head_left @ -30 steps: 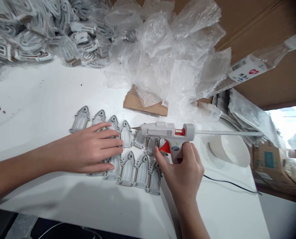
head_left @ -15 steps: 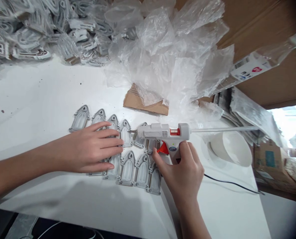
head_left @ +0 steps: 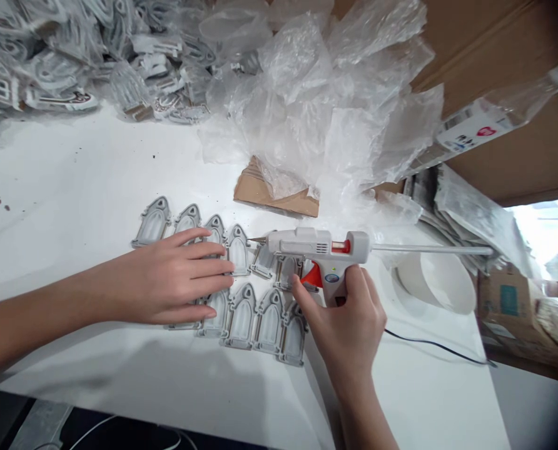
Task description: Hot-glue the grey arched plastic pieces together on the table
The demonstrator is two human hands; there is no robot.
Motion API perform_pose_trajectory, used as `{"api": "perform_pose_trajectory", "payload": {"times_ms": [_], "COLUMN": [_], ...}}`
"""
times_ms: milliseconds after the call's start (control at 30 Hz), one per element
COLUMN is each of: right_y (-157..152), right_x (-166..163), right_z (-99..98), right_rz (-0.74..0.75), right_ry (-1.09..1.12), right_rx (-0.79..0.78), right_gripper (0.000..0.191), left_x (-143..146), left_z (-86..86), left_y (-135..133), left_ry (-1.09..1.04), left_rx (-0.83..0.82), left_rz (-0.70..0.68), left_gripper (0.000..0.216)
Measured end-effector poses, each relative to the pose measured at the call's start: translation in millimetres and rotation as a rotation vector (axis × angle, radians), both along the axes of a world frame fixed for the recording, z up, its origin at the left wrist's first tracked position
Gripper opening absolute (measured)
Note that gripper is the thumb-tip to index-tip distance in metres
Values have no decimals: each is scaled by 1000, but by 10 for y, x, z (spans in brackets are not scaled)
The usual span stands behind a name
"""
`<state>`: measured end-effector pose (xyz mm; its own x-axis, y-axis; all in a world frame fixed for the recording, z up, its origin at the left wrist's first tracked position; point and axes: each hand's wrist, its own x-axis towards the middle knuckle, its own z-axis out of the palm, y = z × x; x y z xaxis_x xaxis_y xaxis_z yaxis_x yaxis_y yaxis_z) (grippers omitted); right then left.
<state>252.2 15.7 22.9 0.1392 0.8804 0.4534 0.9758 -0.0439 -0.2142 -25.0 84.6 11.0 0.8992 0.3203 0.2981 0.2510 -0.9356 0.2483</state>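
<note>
Bare tabletop (head_left: 72,175) at left; plastic heap (head_left: 326,106) behind glue gun (head_left: 316,245), bowl (head_left: 443,284) at right.

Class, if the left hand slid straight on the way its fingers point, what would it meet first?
Probably the grey arch piece at the fingertips of the left hand; the glue gun nozzle hangs just beyond, height unclear.

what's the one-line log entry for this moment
left hand: flat on grey arch-shaped plastic pieces | right hand: grips white glue gun, orange trigger, nozzle at upper row
</note>
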Motion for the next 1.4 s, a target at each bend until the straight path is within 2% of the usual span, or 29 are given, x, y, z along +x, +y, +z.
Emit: {"api": "perform_pose_trajectory", "payload": {"times_ms": [367,733,1400], "right_y": [-15,-62,-80], "right_x": [29,88,126], "right_z": [66,72,16], "right_rz": [13,80,74], "right_ry": [113,20,-3], "right_rx": [-67,-141,-160], "right_gripper": [52,39,38], "left_x": [-11,-9,-12], "left_z": [13,5,1], "left_y": [17,42,34], "left_ry": [-25,-16,-2], "left_rx": [63,78,42], "left_rz": [-13,15,21], "left_gripper": [29,28,30]}}
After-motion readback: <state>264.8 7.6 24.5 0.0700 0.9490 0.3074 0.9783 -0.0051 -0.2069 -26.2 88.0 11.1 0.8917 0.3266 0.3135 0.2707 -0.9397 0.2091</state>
